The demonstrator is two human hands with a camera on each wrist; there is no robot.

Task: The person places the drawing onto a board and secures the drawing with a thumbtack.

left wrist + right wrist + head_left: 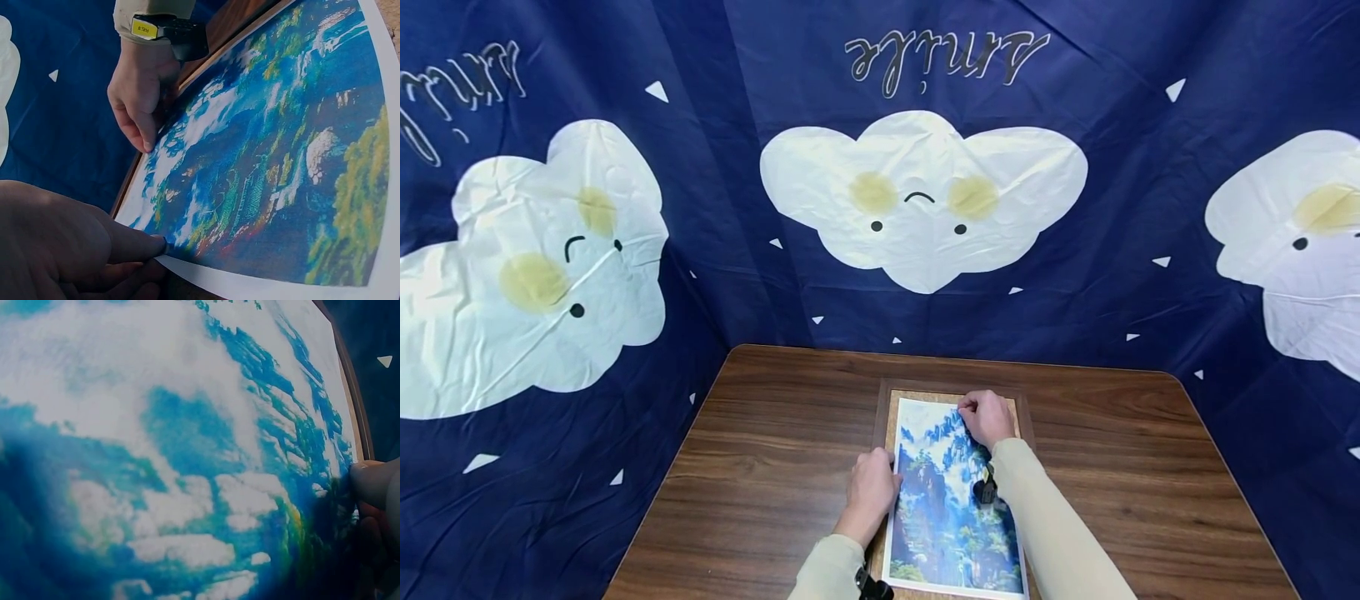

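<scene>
A landscape print (951,508) with blue mountains, white mist and a white border lies over a cork board (925,396) set in a brown wooden frame (917,384). My left hand (872,485) pinches the print's left edge; the left wrist view shows its thumb (140,244) on top and curled fingers below. Near the top right of the sheet, my right hand (987,417) pinches the border between thumb and fingers. From the right wrist, the thumb (369,478) is seen at the paper's edge, with the other fingers in shadow underneath.
The board lies on a dark wood-grain table (775,467). Blue fabric (715,167) with white clouds and upside-down lettering hangs behind and on both sides. Small black cameras (874,586) are strapped to both wrists.
</scene>
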